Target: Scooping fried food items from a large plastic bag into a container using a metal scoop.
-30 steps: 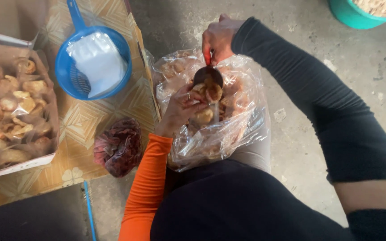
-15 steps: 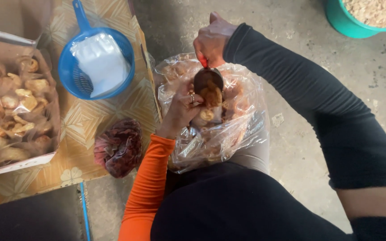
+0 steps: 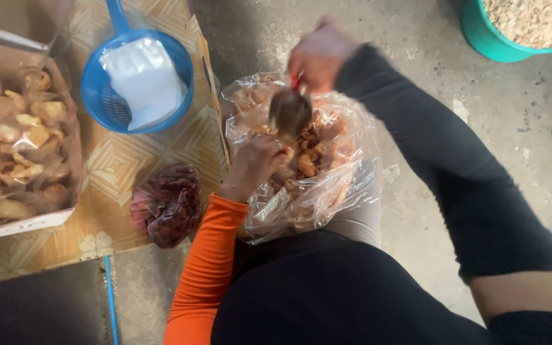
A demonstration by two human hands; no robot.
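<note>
A large clear plastic bag (image 3: 346, 185) of brown fried snack pieces (image 3: 311, 153) rests against my lap on the floor. My right hand (image 3: 321, 54), in a black sleeve, is blurred above the bag's far edge. It grips the red handle of a dark metal scoop (image 3: 290, 112) that is tipped down over the snacks. My left hand (image 3: 255, 163), in an orange sleeve, is closed on clear plastic at the bag's near left side, just below the scoop. I cannot tell whether that plastic is a smaller bag.
A blue plastic colander (image 3: 100, 102) holding folded clear bags sits on a patterned mat (image 3: 129, 169). A box of packed snacks (image 3: 14, 137) stands at the left. A dark red bag (image 3: 167, 204) lies beside my left arm. A teal bucket (image 3: 480, 32) stands at the top right.
The scoop has tipped its snack pieces out and now hangs emptied, lower and to the left. My right hand is moving and blurred. My left hand has closed tighter on the plastic.
</note>
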